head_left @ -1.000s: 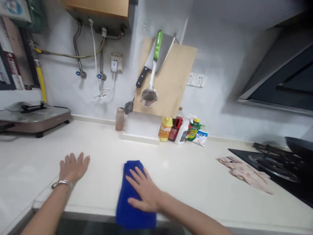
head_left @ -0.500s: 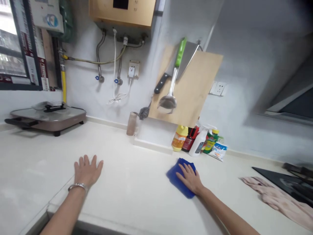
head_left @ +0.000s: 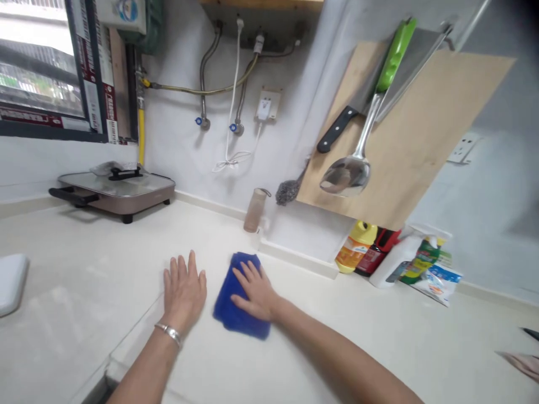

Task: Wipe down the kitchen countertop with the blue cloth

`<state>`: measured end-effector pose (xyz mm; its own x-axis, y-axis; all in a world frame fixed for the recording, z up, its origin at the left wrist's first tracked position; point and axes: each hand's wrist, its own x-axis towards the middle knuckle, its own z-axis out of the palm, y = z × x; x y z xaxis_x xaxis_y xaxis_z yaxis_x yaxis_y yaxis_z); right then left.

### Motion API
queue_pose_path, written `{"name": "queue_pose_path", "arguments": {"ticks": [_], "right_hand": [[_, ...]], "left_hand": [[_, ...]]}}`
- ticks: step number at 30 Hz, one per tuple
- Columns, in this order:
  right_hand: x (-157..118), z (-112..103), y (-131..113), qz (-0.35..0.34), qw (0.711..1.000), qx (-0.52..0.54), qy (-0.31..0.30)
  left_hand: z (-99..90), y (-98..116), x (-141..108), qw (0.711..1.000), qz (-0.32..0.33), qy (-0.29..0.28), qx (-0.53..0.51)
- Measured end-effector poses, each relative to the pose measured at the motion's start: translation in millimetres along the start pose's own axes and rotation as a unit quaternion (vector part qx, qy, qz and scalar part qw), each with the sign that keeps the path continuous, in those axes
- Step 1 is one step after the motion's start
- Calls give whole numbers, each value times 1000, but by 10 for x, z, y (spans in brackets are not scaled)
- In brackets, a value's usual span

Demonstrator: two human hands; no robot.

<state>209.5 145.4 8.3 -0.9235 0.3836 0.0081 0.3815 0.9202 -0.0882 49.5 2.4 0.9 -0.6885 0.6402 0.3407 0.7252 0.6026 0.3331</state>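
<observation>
A folded blue cloth (head_left: 240,314) lies flat on the white countertop (head_left: 202,362). Pressed on top of it is my right hand (head_left: 257,293), fingers spread and laid flat over the upper right part of the cloth. My left hand (head_left: 184,289), with a silver bracelet at the wrist, rests palm down on the counter just left of the cloth. Its fingers are stretched out and it holds nothing. A narrow gap of counter separates the left hand from the cloth.
An electric pan (head_left: 118,191) with a glass lid stands at the back left. A pinkish bottle (head_left: 255,210) is by the wall. A wooden cutting board (head_left: 404,151), a ladle (head_left: 347,174) and a knife (head_left: 337,129) hang above several bottles, including a yellow one (head_left: 357,247). A white object (head_left: 12,283) lies far left.
My right hand has slid the blue cloth leftward across the counter, close to my left hand. The view has turned left, so the stove and pink cloth are mostly out of sight.
</observation>
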Motion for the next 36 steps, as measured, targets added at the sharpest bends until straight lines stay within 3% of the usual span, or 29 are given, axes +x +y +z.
{"name": "queue_pose_path", "arguments": {"ticks": [3, 5, 10, 13, 16, 20, 24, 29, 33, 36], "right_hand": [[587, -11, -4, 10, 1000, -6, 6], [941, -5, 49, 39, 999, -12, 7], [1719, 12, 244, 115, 993, -2, 12], [2128, -2, 222, 163, 986, 6, 14], [2480, -14, -26, 188, 982, 13, 20], [2783, 34, -641, 128, 991, 22, 17], [2751, 126, -1306, -5, 1000, 26, 3], [2212, 179, -1834, -215, 976, 38, 5], [1568, 193, -1887, -327, 944, 49, 22], [1059, 265, -1762, -339, 938, 39, 64]], "left_hand": [[-39, -13, -44, 998, 41, 52, -8], [-106, -30, -83, 997, 57, 57, -13], [-302, -35, -169, 998, 55, -3, 15], [-335, -16, -197, 997, 48, -51, 32], [-307, -3, -226, 996, 47, -65, 39], [-265, -12, -262, 996, 83, 16, 15], [-266, -37, -268, 974, 172, 137, -46], [-277, -4, -328, 907, 284, 265, -162], [-299, 117, -451, 899, 283, 260, -212], [-352, 223, -529, 923, 264, 205, -192]]}}
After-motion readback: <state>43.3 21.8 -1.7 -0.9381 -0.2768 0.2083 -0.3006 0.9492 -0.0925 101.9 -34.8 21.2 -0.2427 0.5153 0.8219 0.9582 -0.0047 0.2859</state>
